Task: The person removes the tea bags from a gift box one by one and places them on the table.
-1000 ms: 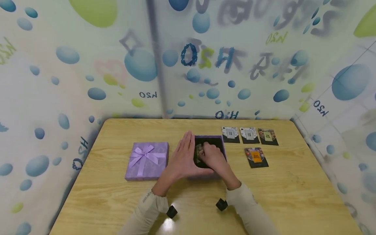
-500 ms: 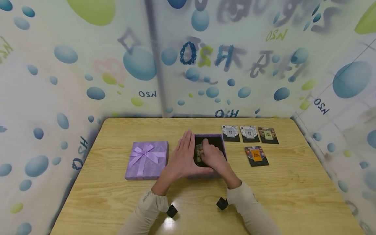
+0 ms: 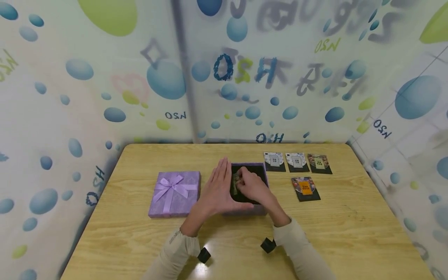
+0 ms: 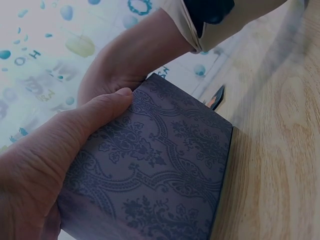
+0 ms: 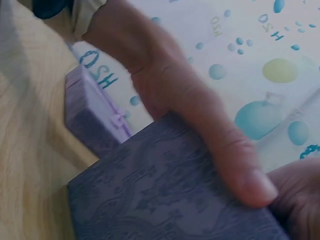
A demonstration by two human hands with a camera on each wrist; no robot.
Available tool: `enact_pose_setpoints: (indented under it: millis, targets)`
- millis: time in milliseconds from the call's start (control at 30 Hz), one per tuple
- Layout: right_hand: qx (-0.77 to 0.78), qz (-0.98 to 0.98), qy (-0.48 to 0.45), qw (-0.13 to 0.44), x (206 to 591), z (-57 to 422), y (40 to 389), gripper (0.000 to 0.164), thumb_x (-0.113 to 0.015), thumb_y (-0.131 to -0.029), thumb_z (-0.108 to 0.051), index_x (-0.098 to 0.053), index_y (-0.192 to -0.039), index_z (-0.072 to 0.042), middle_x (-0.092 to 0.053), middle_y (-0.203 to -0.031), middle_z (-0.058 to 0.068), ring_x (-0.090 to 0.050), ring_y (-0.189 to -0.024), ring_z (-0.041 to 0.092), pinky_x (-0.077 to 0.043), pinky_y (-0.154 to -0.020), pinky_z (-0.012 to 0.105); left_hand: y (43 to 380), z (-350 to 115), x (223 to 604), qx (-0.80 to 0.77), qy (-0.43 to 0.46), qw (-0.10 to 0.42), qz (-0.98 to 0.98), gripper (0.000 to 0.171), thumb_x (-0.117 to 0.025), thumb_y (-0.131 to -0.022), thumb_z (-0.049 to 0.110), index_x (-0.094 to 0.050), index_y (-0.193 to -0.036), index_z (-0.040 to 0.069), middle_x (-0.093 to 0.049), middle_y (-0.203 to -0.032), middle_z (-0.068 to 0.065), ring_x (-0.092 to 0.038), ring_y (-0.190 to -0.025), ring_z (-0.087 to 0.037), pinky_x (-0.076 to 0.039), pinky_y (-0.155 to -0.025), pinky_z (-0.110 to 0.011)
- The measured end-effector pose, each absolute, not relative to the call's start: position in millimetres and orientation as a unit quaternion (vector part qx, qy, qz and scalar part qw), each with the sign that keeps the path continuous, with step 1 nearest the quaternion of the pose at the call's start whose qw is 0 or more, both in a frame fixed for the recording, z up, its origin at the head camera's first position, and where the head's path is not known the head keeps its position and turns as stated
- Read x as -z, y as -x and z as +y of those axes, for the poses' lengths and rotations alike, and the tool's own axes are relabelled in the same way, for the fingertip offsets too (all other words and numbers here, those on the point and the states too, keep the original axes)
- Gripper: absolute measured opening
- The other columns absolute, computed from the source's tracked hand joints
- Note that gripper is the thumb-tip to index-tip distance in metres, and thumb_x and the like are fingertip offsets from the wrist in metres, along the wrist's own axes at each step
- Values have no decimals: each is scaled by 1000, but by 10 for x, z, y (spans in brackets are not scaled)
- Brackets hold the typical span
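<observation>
A purple patterned box point(image 3: 246, 210) stands uncovered at mid-table, its inside black. My left hand point(image 3: 217, 194) braces its near left corner, straight fingers along the left side and thumb stretched along the front rim. The left wrist view shows the thumb lying over the damask-patterned wall point(image 4: 160, 155). Inside the box, my right hand point(image 3: 255, 188) has its fingers curled and pinches a small printed card point(image 3: 235, 186), greenish on dark. The hand covers much of the card. In the right wrist view, the left thumb point(image 5: 235, 155) runs along the box edge, with part of the right hand beyond.
Left of the box lies the purple lid point(image 3: 176, 194) with a ribbon bow. Several printed cards lie to the right: two pale ones point(image 3: 274, 161), a greenish one point(image 3: 319, 163) and an orange one point(image 3: 306, 189). A patterned wall rises behind the table.
My right fingers have shifted slightly inside the box, and less of the card's face shows. My left hand holds its place at the box corner. The head view has moved a little.
</observation>
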State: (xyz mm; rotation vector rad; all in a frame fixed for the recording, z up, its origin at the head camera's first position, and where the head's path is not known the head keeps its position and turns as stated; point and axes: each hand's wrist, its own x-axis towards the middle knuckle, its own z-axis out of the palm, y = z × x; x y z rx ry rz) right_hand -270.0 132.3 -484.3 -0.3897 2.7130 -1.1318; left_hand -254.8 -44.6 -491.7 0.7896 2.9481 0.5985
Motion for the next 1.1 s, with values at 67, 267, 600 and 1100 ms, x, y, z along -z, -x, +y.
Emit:
enact_pose_setpoints:
  millis: [67, 267, 600, 1100]
  targets:
    - [386, 907, 141, 89, 4803, 1341, 2684, 26, -66, -99, -4, -58, -124, 1, -68, -87, 5, -63, -71, 15, -52, -65, 32, 2540, -449, 4918, -188, -252, 17, 949, 154, -60, -66, 99, 20, -163, 10, 22, -172, -8, 9, -162, -27, -10, -130, -47]
    - [413, 891, 162, 97, 4610, 1445, 2645, 27, -63, -104, -9, -58, -128, 3, -71, -93, 8, -66, -77, 16, -55, -69, 34, 2538, -452, 4911, -186, -250, 25, 950, 153, -59, -66, 99, 19, -163, 10, 24, -171, -7, 12, -161, -26, -9, -130, -48]
    - [461, 872, 136, 95, 4422, 1719, 2625, 29, -61, -106, -15, -58, -128, 4, -71, -97, 15, -63, -75, 21, -54, -70, 37, 2539, -444, 4924, -185, -249, 16, 950, 154, -60, -66, 99, 19, -163, 9, 20, -173, -8, 7, -162, -28, -11, -130, -47]
    - [485, 868, 81, 68, 4262, 2202, 2635, 39, -56, -110, -21, -51, -138, 5, -62, -82, 11, -44, -64, 19, -40, -62, 35, 2541, -437, 4930, -184, -247, 14, 951, 155, -58, -64, 101, 19, -164, 11, 18, -174, -8, 8, -162, -26, -10, -130, -46]
